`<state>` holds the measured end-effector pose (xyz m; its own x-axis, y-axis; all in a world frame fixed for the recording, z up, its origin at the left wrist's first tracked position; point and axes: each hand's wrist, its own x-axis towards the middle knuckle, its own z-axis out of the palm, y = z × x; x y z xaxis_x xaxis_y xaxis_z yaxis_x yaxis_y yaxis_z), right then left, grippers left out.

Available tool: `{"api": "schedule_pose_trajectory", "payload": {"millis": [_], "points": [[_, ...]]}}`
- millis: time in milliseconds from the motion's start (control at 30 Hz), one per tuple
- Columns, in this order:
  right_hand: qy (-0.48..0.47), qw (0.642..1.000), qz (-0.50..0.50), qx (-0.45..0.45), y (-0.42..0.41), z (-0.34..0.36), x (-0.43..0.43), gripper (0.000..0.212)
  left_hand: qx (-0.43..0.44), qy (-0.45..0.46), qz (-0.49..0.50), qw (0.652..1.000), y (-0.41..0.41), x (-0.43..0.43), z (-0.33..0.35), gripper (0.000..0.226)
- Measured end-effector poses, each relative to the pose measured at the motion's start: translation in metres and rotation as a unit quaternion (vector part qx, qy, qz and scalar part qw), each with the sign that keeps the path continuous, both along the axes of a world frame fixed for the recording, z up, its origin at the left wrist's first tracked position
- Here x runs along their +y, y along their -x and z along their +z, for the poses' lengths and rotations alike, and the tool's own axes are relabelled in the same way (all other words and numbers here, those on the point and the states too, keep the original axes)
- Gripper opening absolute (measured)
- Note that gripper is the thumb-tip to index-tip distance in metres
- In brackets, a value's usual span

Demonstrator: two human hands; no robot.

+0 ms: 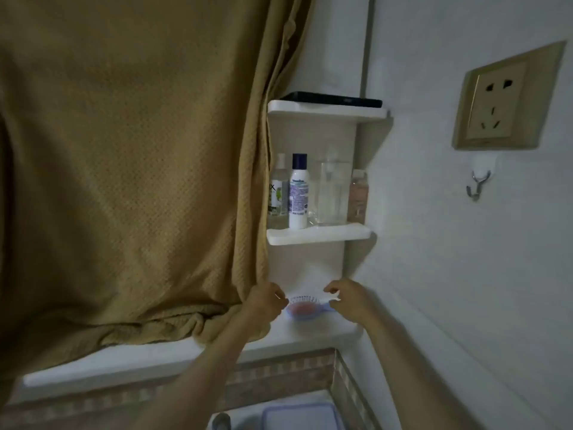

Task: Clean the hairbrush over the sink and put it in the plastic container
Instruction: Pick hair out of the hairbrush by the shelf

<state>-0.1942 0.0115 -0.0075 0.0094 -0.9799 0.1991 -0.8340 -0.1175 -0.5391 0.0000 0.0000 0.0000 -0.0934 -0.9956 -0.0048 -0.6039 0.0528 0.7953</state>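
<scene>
Head camera, looking down my two bare arms: a blue hairbrush (302, 308) lies on a white ledge (313, 335) beside a tan curtain (139, 169). My left hand (266, 301) pinches its left end; my right hand (348, 297) pinches its right end. Below, a blue-rimmed plastic container (299, 415).

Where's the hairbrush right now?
In the head view the hairbrush sits on the white ledge below the corner shelves, lower centre, between the left hand and right hand, right of the tan curtain.
</scene>
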Motion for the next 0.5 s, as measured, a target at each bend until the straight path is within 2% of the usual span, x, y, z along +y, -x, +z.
{"api": "schedule_pose_trajectory", "payload": {"millis": [67, 167, 233, 300, 367, 400, 500], "points": [[-0.032, 0.999, 0.008, 0.021, 0.001, 0.0, -0.008, 0.038, -0.02, -0.015, 0.016, 1.0, 0.006, -0.008, -0.007, 0.031], [-0.072, 0.997, 0.003, 0.041, 0.008, -0.006, -0.024, 0.043, -0.145, -0.009, 0.007, 0.989, 0.02, -0.016, -0.016, 0.035], [-0.082, 0.996, 0.001, 0.045, 0.013, -0.011, -0.033, 0.045, -0.185, -0.016, -0.004, 0.983, 0.026, -0.019, -0.021, 0.032], [-0.088, 0.995, 0.011, 0.051, 0.017, -0.016, -0.043, 0.044, -0.17, -0.039, 0.009, 0.985, 0.027, -0.026, -0.027, 0.047], [-0.096, 0.992, 0.035, 0.078, 0.018, -0.021, -0.051, 0.045, -0.097, -0.061, 0.017, 0.993, 0.031, -0.031, -0.031, 0.066], [-0.097, 0.99, 0.048, 0.096, 0.018, -0.023, -0.054, 0.045, -0.08, -0.045, 0.017, 0.996, 0.034, -0.031, -0.03, 0.065], [-0.089, 0.989, 0.066, 0.093, 0.016, -0.031, -0.063, 0.036, -0.053, -0.033, 0.042, 0.997, 0.041, -0.037, -0.031, 0.04]]}}
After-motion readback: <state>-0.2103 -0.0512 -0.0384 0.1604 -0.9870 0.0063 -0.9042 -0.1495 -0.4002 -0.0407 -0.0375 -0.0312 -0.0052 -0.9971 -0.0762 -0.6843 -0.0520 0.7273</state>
